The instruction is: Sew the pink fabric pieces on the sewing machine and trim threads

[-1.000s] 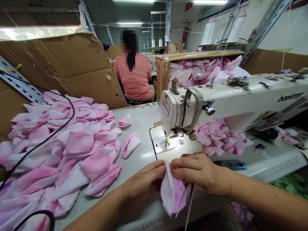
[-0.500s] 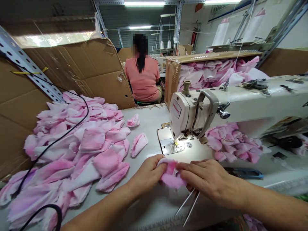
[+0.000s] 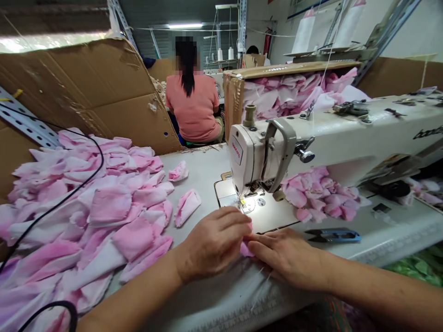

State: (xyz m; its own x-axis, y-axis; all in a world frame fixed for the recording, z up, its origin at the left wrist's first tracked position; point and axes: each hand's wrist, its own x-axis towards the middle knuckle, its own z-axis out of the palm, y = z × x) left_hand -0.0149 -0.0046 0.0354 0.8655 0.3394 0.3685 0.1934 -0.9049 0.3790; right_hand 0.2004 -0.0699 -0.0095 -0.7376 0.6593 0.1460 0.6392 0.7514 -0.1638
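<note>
A small piece of pink fabric sits between my two hands, just in front of the sewing machine's needle plate. My left hand is closed over its left side, fingers bent down and largely covering it. From the right, my right hand pinches the fabric's edge. Under that palm, the thin metal prongs of what look like tweezers stick out toward me, blurred. The white sewing machine stands behind the hands, its lamp lighting the needle area.
A heap of pink and white fabric pieces covers the left, crossed by a black cable. Two loose pieces lie beside it. Blue thread snips and a smaller fabric pile are at right. A filled carton and a seated person are beyond.
My left hand has turned over and come across the fabric, hiding most of it. My right hand lies flatter and the tweezers show less. The view has shifted to the right.
</note>
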